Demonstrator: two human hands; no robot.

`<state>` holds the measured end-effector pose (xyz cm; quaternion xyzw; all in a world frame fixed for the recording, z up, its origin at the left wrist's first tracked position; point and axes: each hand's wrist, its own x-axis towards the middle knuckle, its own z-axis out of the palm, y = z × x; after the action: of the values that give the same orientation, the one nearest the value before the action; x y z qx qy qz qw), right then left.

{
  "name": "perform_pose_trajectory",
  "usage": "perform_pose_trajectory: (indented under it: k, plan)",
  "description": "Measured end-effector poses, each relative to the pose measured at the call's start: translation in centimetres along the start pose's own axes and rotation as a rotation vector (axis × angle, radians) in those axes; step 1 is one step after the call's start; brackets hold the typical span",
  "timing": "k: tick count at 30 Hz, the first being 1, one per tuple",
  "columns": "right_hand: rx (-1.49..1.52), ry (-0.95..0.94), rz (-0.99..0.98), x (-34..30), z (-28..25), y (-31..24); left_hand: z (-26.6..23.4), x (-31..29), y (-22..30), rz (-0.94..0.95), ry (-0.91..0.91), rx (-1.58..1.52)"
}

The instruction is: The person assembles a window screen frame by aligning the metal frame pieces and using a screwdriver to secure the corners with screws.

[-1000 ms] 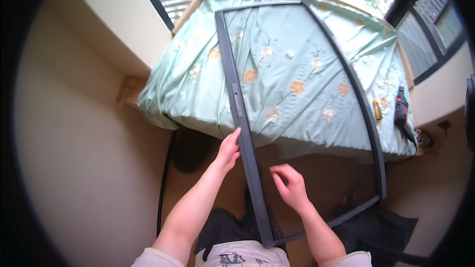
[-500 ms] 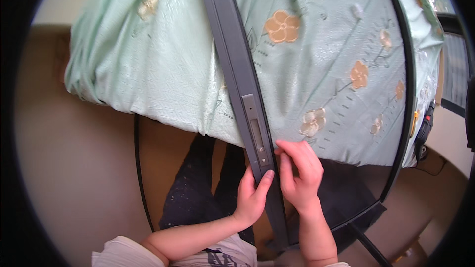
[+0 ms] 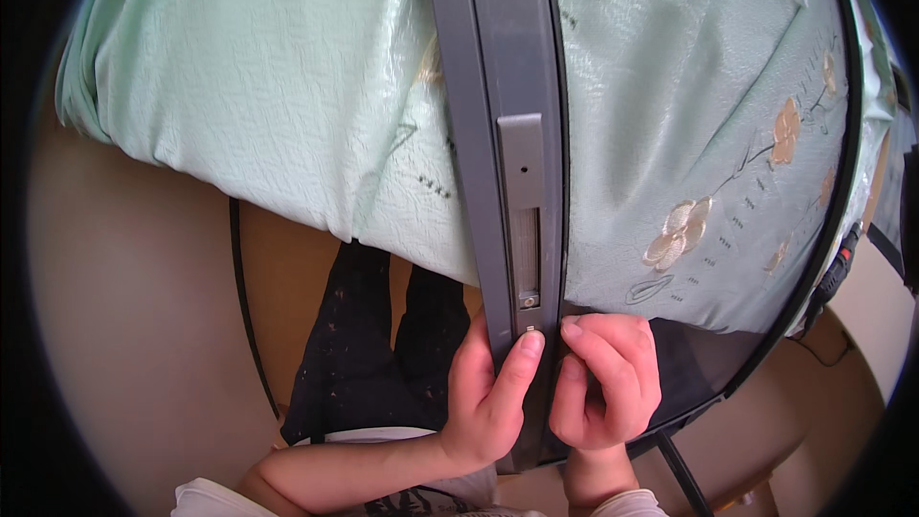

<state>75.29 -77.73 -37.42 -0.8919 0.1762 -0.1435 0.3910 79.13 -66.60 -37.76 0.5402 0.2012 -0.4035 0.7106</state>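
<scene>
A dark grey metal frame bar (image 3: pixel 526 48) runs from the top edge down between my hands. Set into it is a long grey latch plate (image 3: pixel 522 161) with a narrow slot and a small screw (image 3: pixel 529 303) at the slot's lower end. My left hand (image 3: pixel 490 397) is wrapped round the bar from the left, its thumb pressing at the plate's lower end. Close against the bar's right edge, my right hand (image 3: pixel 613 378) has its fingers curled in, index finger and thumb near each other. Whatever those fingertips hold, if anything, is hidden.
A pale green cloth (image 3: pixel 258 124) with embroidered flowers covers the surface beneath the bar. The panel's black rim (image 3: pixel 847 153) curves along the right. Beyond it lies a black power tool with a red part (image 3: pixel 835 278). A thin black bar (image 3: pixel 251 306) stands at left, beside my dark-trousered legs.
My view has come closer to the latch plate, which appears larger and more upright. The fingers of my right hand have curled in more. My left hand keeps its grip on the bar.
</scene>
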Motion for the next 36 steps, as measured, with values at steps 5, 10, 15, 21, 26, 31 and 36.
perform_pose_trajectory:
  k: [5,10,15,21,26,31,36]
  plan:
    - [-0.001,-0.011,-0.039,-1.0,-0.2,0.2,0.1,0.1,-0.3,0.016,0.016,0.039]
    - [0.043,-0.017,-0.034,-2.1,-0.4,0.5,0.2,-0.2,-0.7,0.073,0.011,0.180]
    - [0.066,-0.021,-0.034,-2.4,-0.5,0.7,0.2,0.1,-0.9,0.018,0.039,0.017]
    - [0.043,-0.004,-0.044,-2.2,-0.2,0.7,-0.1,0.0,-0.8,0.020,0.033,0.187]
    - [-0.079,-0.045,-0.186,-0.9,0.2,1.4,-0.1,0.2,-0.4,0.057,0.016,-0.024]
    - [-0.140,-0.067,-0.266,-0.3,0.4,1.5,-0.3,0.1,-0.4,0.021,-0.013,0.059]
    - [-0.138,-0.038,-0.265,-0.4,0.8,1.2,-1.1,0.2,-0.8,-0.036,-0.053,0.057]
